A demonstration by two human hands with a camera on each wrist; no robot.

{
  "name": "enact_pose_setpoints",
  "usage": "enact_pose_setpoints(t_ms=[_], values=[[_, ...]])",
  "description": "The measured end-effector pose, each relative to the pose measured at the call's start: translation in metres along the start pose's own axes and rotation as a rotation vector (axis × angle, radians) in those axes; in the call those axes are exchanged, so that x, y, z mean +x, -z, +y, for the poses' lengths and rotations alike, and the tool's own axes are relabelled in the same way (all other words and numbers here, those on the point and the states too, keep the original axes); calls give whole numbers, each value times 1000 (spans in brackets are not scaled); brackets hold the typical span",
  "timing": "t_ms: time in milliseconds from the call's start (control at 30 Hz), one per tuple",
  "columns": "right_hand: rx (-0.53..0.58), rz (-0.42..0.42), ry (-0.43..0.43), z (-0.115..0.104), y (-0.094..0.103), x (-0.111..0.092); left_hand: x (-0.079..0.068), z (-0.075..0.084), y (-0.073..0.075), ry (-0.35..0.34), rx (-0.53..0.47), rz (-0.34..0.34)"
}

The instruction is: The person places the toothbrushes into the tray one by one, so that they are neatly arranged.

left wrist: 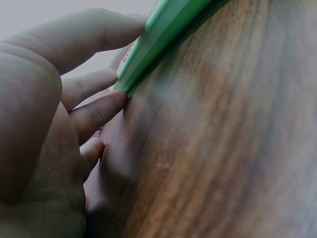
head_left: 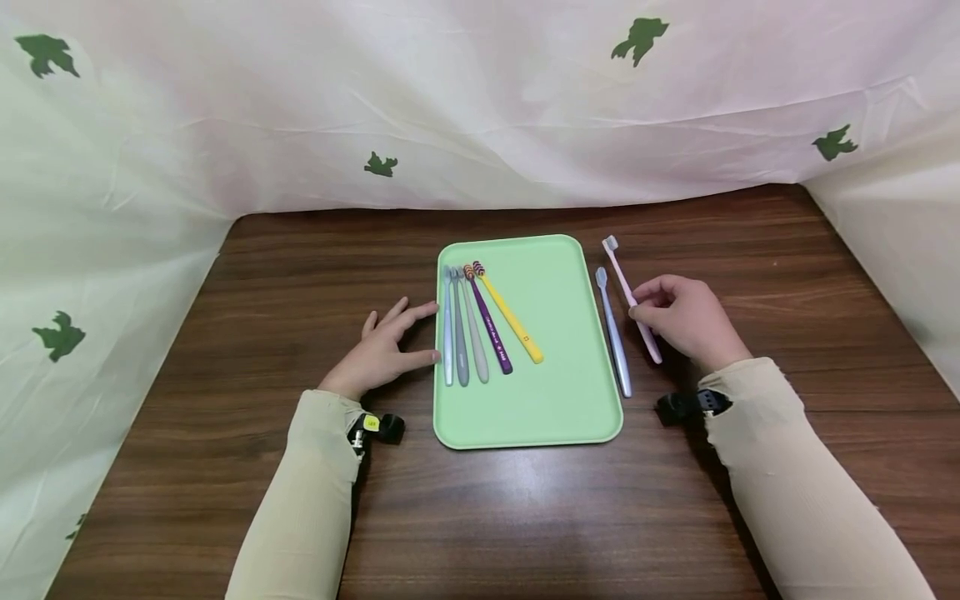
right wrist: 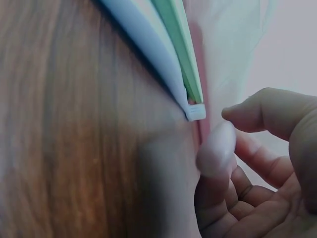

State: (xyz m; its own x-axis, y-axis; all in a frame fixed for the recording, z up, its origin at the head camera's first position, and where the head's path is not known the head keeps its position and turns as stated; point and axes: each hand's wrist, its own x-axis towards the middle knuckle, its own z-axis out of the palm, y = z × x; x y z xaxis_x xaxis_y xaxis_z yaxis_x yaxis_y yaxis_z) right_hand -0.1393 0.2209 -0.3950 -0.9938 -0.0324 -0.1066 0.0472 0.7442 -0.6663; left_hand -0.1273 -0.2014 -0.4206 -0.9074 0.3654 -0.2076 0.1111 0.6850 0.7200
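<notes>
My right hand [head_left: 686, 321] pinches a pink toothbrush [head_left: 622, 279] by its handle, to the right of a light green tray [head_left: 555, 408]. The rounded handle end of this pink toothbrush [right wrist: 218, 151] shows close up in the right wrist view. Between it and the tray lies a blue toothbrush [head_left: 614, 342] on the table. With fingers spread, my left hand [head_left: 378, 354] touches the tray's left rim [left wrist: 148, 47]. On the tray, side by side, are a light blue toothbrush [head_left: 448, 333], two grey ones, a purple toothbrush [head_left: 491, 325] and a slanted yellow toothbrush [head_left: 513, 319].
Everything rests on a dark wooden table [head_left: 540, 517]. A white cloth [head_left: 480, 100] with green leaf-like patches hangs behind the table and along both sides. A wrist camera [head_left: 678, 408] sits low beside the right wrist.
</notes>
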Motion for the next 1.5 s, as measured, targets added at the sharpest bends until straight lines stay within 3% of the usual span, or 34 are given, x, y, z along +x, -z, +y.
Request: enact_pose_setpoints(t_ms=[333, 1500], values=[[13, 16, 34, -12, -3, -5, 1, 1, 1, 0, 7, 0], [53, -96, 95, -29, -26, -12, 0, 2, -1, 6, 0, 4]])
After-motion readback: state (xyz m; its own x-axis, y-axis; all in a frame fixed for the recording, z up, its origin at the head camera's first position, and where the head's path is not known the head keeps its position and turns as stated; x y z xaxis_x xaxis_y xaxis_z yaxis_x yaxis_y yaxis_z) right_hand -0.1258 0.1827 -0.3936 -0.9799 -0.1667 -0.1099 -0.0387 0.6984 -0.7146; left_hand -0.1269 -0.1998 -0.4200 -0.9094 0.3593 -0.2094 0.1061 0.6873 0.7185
